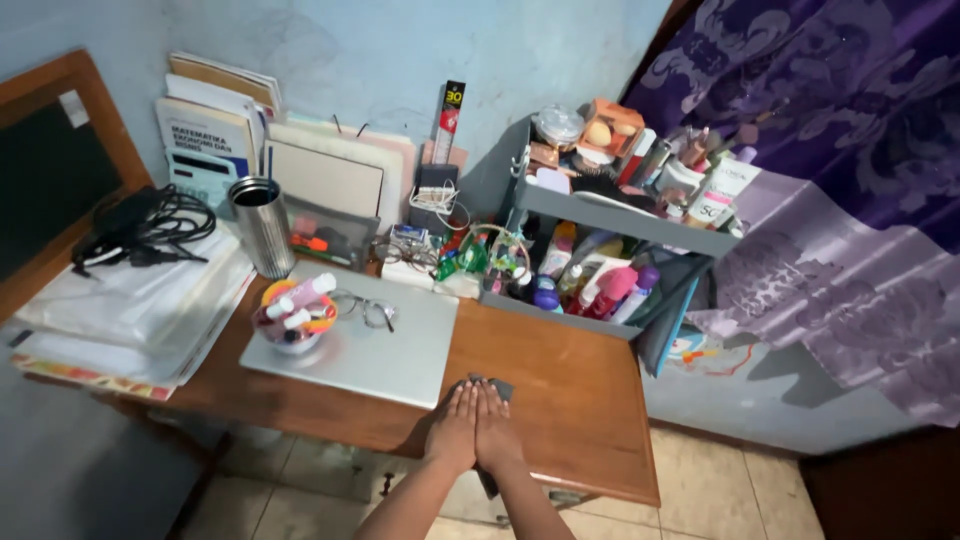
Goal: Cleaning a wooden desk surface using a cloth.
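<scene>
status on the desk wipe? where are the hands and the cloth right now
Done: nothing clearly; the wooden desk shows no visible wiped patch. In hand: left hand and right hand lie flat side by side on a dark cloth near the desk's front edge, beside the closed laptop. Left: the laptop carries a bowl and glasses; the rear grey organiser is packed.

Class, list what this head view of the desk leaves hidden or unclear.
1. Grey cloth: mostly covered by the left hand and right hand.
2. Lower shelf bottles: packed together, too small to identify.
3. Framed board: cut off by the left edge.
</scene>
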